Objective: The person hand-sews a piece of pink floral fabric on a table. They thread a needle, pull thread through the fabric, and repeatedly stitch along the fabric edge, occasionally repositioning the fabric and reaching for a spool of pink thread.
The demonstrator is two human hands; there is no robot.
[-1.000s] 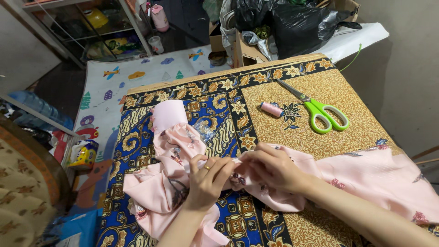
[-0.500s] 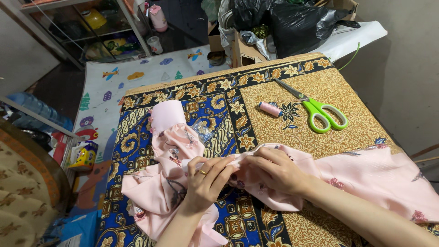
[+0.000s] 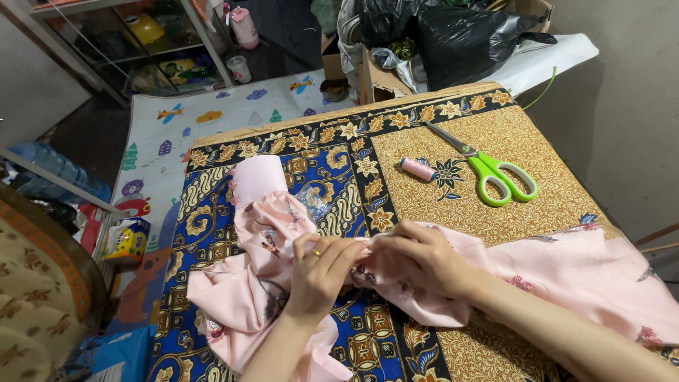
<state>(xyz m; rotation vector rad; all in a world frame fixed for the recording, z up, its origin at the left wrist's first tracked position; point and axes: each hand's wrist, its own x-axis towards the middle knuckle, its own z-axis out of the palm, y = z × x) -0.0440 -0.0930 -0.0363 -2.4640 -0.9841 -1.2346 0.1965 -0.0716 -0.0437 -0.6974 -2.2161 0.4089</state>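
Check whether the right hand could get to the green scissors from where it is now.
Probably yes. The right hand is pinching the pink cloth, but the green scissors lie in the open on the patterned table cover just beyond, with nothing between.

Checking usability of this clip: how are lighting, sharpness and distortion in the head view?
Head view: even, soft light, no glare; the hands, left and right, pink fabric and green scissors are sharp; wide-angle bending shows towards the edges; the shelf area behind is dim.
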